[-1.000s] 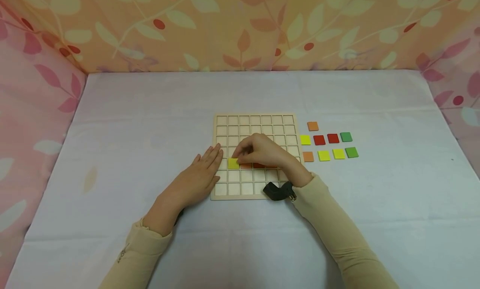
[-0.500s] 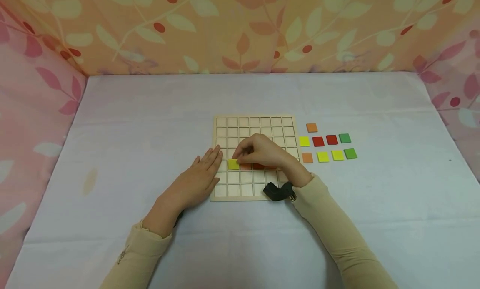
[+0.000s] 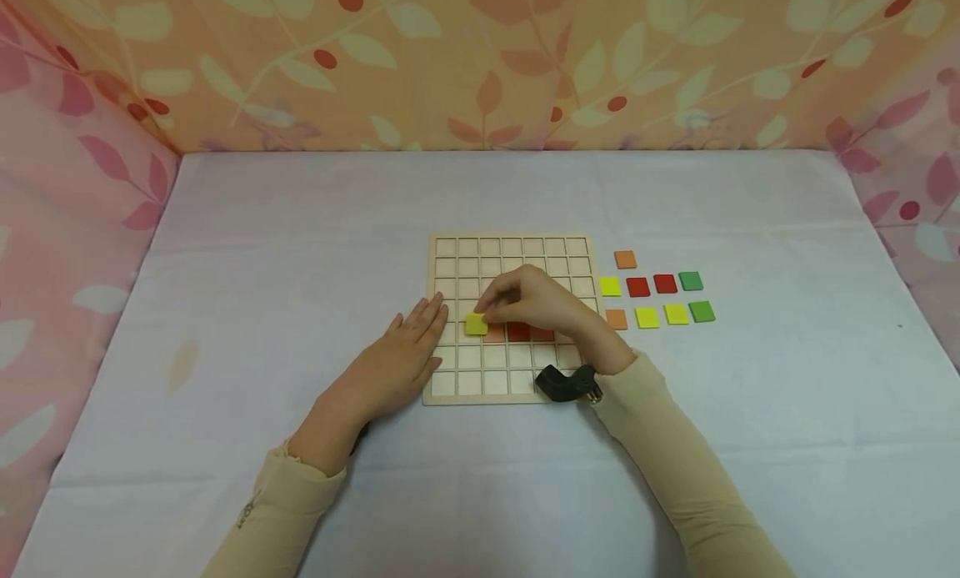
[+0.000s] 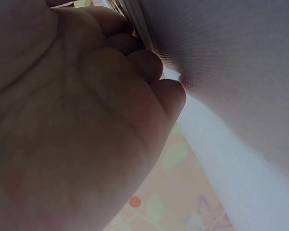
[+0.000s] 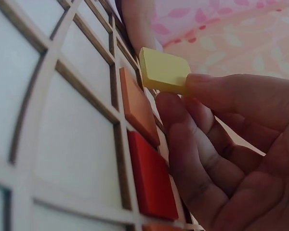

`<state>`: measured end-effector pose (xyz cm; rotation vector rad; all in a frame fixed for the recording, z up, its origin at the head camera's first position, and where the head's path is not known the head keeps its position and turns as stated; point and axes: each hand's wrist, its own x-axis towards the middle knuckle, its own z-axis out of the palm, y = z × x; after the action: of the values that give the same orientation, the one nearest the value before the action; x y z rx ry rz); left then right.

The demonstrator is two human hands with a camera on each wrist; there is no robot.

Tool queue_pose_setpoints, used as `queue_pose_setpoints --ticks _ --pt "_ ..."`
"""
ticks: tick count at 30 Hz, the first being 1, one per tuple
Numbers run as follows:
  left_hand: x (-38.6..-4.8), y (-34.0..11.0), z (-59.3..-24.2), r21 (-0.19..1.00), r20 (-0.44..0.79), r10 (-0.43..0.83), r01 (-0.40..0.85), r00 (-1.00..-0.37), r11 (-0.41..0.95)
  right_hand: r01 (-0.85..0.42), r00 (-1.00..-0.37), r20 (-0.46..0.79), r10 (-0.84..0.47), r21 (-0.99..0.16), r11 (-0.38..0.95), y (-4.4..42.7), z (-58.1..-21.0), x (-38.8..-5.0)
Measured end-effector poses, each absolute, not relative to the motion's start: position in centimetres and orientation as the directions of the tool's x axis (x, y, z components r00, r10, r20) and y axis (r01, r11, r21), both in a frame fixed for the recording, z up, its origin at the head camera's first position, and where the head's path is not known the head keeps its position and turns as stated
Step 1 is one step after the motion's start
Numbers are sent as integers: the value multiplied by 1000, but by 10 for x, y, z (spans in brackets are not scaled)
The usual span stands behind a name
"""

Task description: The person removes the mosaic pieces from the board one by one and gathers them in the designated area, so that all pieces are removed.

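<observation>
My right hand [image 3: 531, 301] pinches a yellow square tile [image 3: 476, 324] between thumb and fingers over the wooden grid board [image 3: 510, 399]. In the right wrist view the yellow tile [image 5: 164, 70] is tilted and raised off the grid. Beside it in one row sit an orange tile [image 5: 138, 108] and a red tile [image 5: 153, 178]; another orange tile [image 3: 542, 334] lies partly under the hand. My left hand [image 3: 396, 363] lies with extended fingers, their tips on the board's left edge. The left wrist view shows mostly its palm [image 4: 86, 106].
Right of the board lie loose tiles in rows: orange [image 3: 626, 259], yellow [image 3: 647, 317], red [image 3: 637, 287] and green [image 3: 702, 311]. A black wrist-worn device [image 3: 564, 384] hangs over the board's lower right. White cloth [image 3: 300, 228] covers the table; patterned fabric [image 3: 420, 61] walls it.
The yellow tile has come up out of its cell and shifted slightly right with my right hand. My left hand has stayed at the board's edge.
</observation>
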<state>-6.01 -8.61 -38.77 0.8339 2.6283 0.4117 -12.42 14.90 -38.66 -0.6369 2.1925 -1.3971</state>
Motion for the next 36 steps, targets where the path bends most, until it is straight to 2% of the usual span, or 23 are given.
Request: queue_pose_setpoints --ticks 10,27,33,36 --pt "-60 -86 -389 369 -239 596 496 -767 786 -69 -799 -178 -574 -922 381 158 -383 -118" --pt "-58 -86 -386 370 -234 603 504 -762 780 -27 -802 -197 -564 -931 364 181 -385 -105" --pt "-58 -86 -385 369 -230 611 513 -757 775 -56 -827 -163 -538 -929 366 191 -386 -97" --pt "-58 -87 -385 372 -230 612 513 -756 773 -26 -848 -158 -506 -941 337 196 -386 -92"
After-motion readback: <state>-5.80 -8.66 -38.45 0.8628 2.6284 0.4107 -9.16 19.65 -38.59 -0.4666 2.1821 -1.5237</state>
